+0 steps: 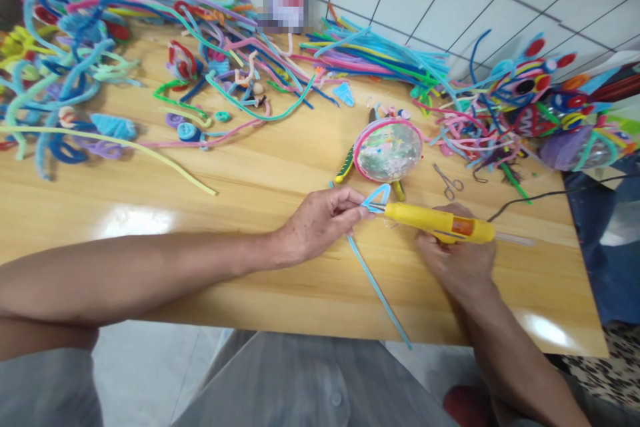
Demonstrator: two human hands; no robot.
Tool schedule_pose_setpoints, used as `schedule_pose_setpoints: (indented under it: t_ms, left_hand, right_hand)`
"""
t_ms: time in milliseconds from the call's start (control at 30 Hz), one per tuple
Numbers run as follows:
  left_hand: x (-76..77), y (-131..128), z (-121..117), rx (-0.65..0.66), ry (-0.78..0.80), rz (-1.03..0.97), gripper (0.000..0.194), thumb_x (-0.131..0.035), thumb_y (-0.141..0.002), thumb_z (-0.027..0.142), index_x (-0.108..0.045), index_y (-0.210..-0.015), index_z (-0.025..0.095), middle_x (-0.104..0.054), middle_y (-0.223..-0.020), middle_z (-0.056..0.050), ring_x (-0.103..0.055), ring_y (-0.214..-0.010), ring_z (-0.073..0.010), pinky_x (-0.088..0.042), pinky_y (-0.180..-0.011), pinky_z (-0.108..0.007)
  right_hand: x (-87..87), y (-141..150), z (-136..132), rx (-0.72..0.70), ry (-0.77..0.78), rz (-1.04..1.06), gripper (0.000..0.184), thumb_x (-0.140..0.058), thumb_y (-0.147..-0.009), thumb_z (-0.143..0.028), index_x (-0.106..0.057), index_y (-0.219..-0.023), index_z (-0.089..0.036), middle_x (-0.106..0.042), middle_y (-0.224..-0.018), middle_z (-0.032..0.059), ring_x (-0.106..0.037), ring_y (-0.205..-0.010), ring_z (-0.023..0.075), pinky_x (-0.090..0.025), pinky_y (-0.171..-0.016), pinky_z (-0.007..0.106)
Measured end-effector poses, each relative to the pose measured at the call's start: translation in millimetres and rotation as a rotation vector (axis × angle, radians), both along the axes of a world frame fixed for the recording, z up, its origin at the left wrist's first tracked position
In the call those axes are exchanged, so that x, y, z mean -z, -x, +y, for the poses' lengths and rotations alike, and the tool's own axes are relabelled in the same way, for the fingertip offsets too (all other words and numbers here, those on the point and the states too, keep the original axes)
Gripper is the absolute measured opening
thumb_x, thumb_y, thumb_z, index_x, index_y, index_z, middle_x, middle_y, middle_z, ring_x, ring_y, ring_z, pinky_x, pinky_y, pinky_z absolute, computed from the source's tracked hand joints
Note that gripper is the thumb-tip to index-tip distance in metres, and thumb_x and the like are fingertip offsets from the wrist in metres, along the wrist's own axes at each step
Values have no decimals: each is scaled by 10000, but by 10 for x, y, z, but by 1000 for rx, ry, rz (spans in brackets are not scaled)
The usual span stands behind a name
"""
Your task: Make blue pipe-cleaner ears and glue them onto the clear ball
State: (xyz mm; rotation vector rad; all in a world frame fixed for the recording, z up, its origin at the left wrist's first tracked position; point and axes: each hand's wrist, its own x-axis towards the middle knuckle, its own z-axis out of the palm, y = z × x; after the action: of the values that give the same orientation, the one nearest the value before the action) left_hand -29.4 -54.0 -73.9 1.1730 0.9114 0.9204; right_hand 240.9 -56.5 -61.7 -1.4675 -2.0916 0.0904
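Observation:
My left hand [327,220] pinches a light blue pipe cleaner [376,285]. Its upper end is bent into a small loop beyond the fingertips, and a long straight tail slants down toward the table's front edge. My right hand [457,260] is wrapped round a yellow hot glue gun [425,219], with a clear glue stick [517,239] poking from its back. The gun's tip meets or nearly meets the blue loop. Just behind the loop rests a clear dome [391,150] rimmed with pink pipe cleaner. Pliers with green and yellow handles [345,165] lie partly hidden under it.
Small scissors [449,181] lie right of the dome. Loose pipe cleaners [375,57] are piled along the tiled wall, and a tangle of curled pieces [70,80] covers the left. Decorated pipe-cleaner figures [545,100] crowd the right edge. The gun's black cord [545,197] runs off right.

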Motion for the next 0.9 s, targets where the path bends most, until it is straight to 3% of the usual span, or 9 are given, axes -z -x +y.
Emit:
schedule_pose_setpoints:
  t_ms: [567, 733, 900]
  left_hand:
    - [8, -16, -5, -4, -26, -49, 200, -675, -932, 318, -736, -986, 135, -699, -819, -11, -619, -678, -97, -545, -621, -202]
    - [-8, -14, 5, -1, -31, -52, 194, -676, -932, 316, -733, -982, 138, -707, -826, -10, -616, -672, -91, -543, -618, -196]
    - [-9, -11, 0, -2, -21, -36, 196, -677, -932, 322, -735, -983, 141, -716, -835, -13, -621, -676, -95, -545, -621, -200]
  right_hand:
    - [-12, 1, 7, -51, -30, -64, 171, -610, -744, -155, -615, -889, -245, -689, -807, 13, -691, -720, 221, -575, -665, 348]
    - [-75, 39, 1, -38, -41, -47, 130, -608, -755, -170, -583, -850, -256, -615, -699, -31, -634, -622, 186, -541, -615, 311]
    - [-87, 54, -10, -67, -62, -29, 160, -613, -765, -147, -578, -874, -259, -627, -717, -36, -628, -603, 179, -538, -614, 312]
